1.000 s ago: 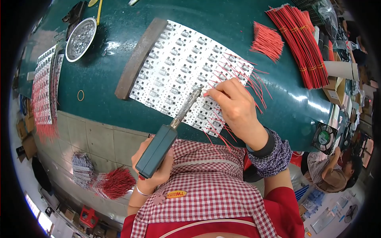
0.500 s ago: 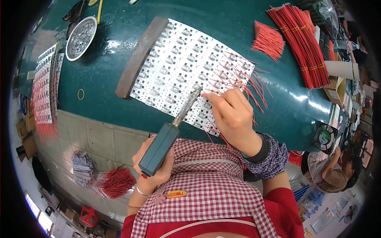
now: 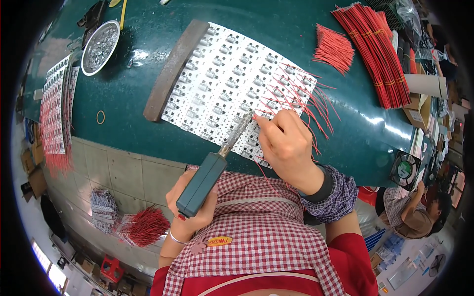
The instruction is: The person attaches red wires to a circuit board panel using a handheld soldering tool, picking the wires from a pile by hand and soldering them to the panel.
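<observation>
A white panel of small circuit boards [image 3: 222, 84] lies on the dark green table [image 3: 148, 74], its left edge propped on a brown bar [image 3: 173, 69]. Thin red wires [image 3: 301, 98] stick out of the panel's right part. My left hand [image 3: 190, 207] grips a soldering iron [image 3: 210, 170] by its teal handle, the metal tip resting on the panel's near edge. My right hand [image 3: 286, 145] pinches a red wire against the boards right beside the tip.
A round metal dish [image 3: 100, 47] sits at the table's far left, beside finished boards with red wires [image 3: 54, 113]. Loose and bundled red wires [image 3: 370, 49] lie at the far right. A small fan [image 3: 405, 170] stands at the right edge. Another person [image 3: 412, 217] sits lower right.
My right hand has slid left along the panel's near edge, closer to the iron's tip. The iron has shifted only slightly.
</observation>
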`<action>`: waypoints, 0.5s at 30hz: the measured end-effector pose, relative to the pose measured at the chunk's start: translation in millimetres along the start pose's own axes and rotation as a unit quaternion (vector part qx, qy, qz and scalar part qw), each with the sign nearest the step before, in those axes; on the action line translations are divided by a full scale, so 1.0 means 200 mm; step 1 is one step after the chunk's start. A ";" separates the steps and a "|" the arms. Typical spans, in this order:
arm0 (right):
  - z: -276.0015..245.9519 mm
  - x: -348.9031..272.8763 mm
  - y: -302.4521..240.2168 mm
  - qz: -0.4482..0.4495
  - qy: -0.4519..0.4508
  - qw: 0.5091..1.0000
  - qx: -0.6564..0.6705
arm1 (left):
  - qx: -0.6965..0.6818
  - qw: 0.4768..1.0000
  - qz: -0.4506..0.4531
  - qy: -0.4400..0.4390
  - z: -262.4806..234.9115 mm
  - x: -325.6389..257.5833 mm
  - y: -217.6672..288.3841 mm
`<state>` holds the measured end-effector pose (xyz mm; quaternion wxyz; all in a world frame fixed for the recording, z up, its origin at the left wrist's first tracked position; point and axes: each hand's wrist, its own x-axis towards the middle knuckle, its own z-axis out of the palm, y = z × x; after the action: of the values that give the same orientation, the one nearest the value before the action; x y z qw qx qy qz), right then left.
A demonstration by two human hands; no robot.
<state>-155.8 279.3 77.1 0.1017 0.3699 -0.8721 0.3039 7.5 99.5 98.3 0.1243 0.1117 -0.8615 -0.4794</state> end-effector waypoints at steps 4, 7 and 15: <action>0.00 0.00 0.00 -0.002 -0.003 1.000 -0.003 | -0.013 1.000 -0.015 -0.007 -0.01 0.01 0.00; 0.00 0.01 0.00 -0.005 -0.001 1.000 -0.007 | 0.003 1.000 -0.006 -0.016 -0.01 0.02 0.01; 0.00 0.01 0.00 -0.019 -0.004 1.000 -0.022 | 0.005 1.000 -0.014 -0.021 -0.02 0.00 0.00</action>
<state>-157.4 278.3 78.4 0.1122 0.3851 -0.8717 0.2815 7.7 97.1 100.4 0.0986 0.1138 -0.8649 -0.4789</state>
